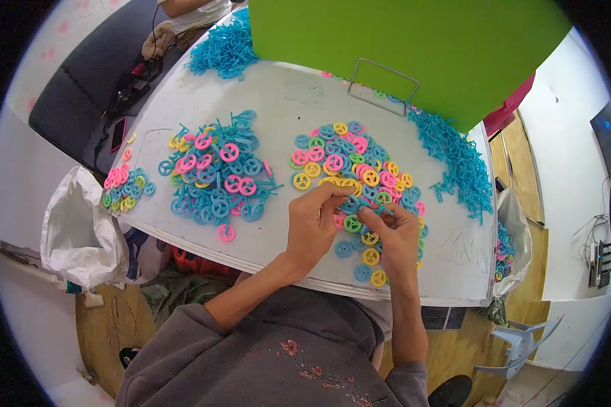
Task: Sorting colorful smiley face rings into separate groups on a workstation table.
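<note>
My left hand (pixel 313 224) is closed in a pinch, thumb and forefinger on a blue spoked plastic wheel (pixel 349 205). Close beside it, my right hand (pixel 395 239) pinches a short blue plastic stick (pixel 385 209), which meets or nearly meets the wheel; the fingers hide the exact contact. Both hands hover over the near side of a pile of loose wheels (pixel 334 163) in pink, yellow, green and blue. To the left lies a heap of wheels with blue sticks attached (pixel 218 178).
A white table (pixel 278 95) carries everything. Blue sticks (pixel 458 166) are heaped at the right, more sticks (pixel 225 49) at the far left. Small wheels (pixel 123 190) sit by the left edge. A green board (pixel 400 47) stands behind, with white sacks (pixel 81 230) beside the table.
</note>
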{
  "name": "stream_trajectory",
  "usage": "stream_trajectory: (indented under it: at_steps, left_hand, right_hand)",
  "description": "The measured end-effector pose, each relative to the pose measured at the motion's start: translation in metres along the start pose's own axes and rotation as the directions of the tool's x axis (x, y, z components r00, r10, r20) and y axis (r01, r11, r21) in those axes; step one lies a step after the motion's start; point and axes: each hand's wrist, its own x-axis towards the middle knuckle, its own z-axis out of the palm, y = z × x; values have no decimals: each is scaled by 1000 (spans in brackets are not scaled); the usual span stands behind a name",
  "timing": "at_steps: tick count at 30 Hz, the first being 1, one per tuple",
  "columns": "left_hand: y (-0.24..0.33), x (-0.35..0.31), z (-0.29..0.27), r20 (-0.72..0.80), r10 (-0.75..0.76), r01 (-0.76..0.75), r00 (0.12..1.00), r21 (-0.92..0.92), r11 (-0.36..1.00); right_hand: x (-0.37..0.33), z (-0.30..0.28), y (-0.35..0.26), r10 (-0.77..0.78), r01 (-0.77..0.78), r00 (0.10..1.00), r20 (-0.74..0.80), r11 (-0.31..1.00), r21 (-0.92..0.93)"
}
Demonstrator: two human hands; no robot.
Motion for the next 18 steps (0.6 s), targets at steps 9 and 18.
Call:
stream_trajectory:
  at_steps: [9,18]
  left_hand:
    - [-10,-2,1,-43,55,-57,998,-31,998]
    - [-8,-2,3,-66,74,-70,995,59,996]
  right_hand:
    - [4,2,4,242,-308,948,207,857,412]
    - [-4,13,9,-51,40,987,-151,996,-74]
